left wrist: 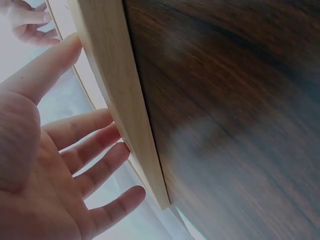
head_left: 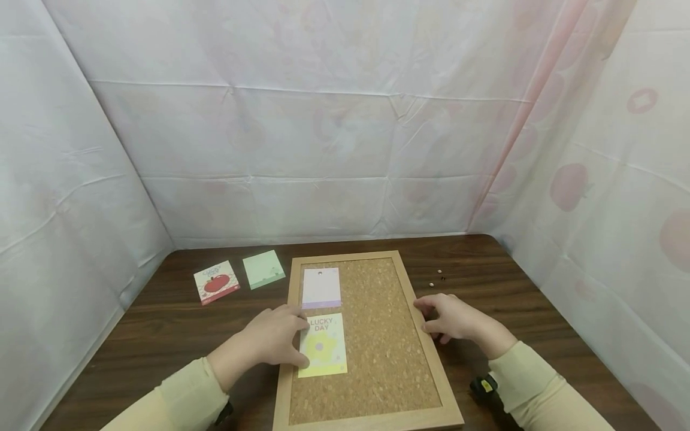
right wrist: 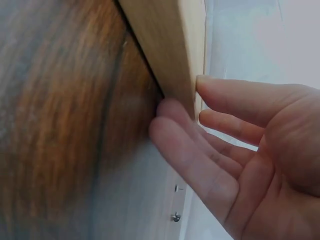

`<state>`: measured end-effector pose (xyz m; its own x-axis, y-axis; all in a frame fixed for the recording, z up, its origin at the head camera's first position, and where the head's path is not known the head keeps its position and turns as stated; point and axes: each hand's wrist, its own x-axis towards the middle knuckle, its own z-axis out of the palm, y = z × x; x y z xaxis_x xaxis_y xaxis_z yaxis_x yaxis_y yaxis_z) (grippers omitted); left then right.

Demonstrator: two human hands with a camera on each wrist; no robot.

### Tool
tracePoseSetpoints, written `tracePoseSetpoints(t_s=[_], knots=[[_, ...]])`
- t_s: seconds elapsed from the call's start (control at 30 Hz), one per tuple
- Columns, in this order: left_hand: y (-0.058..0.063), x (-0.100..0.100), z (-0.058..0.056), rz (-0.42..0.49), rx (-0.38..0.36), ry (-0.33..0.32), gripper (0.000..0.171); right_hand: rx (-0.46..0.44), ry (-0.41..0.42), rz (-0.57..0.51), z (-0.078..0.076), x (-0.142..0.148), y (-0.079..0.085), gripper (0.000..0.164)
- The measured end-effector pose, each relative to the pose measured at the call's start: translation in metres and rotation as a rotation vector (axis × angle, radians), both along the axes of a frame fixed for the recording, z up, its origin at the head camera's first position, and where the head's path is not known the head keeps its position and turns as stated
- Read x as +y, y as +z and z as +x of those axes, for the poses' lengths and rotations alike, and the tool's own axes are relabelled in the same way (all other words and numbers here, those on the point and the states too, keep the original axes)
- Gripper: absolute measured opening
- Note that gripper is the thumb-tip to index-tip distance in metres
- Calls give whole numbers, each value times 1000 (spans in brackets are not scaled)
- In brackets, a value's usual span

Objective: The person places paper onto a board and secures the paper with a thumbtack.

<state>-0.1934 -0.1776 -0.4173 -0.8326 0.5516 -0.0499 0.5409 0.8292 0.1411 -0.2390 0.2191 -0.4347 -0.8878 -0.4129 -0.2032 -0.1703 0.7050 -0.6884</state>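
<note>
A wood-framed cork board (head_left: 388, 335) lies on the dark table. On its left half are a white card with a purple lower edge (head_left: 321, 290), with a small round dot near its top, and a yellow "LUCKY DAY" flower card (head_left: 326, 350) below. My left hand (head_left: 272, 336) rests over the left frame, index finger and thumb touching the flower card's left edge; its fingers look fairly straight in the left wrist view. At the right frame, my right hand (head_left: 455, 317) grips the rim, thumb on top and other fingers curled against the outer side (right wrist: 182, 45).
Left of the board lie a card with a red apple (head_left: 217, 282) and a pale green card (head_left: 263, 270). Small pin-like pieces (head_left: 431, 285) sit on the table beyond my right hand. White printed cloth (head_left: 312, 131) encloses the table (head_left: 145, 341).
</note>
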Motion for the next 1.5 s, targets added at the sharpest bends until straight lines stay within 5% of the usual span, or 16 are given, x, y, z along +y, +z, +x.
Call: tracePoseSetpoints(t_s=[0.33, 0.57, 0.83, 1.5], knots=[[-1, 1, 0, -20, 4, 8, 59, 140, 57, 31, -9, 8, 13, 44], [2, 3, 0, -41, 6, 11, 58, 447, 8, 41, -21, 22, 32, 34], [3, 4, 1, -48, 0, 18, 56, 591, -52, 25, -32, 33, 46, 26], [1, 5, -1, -54, 0, 34, 57, 583, -113, 99, -62, 57, 38, 30]])
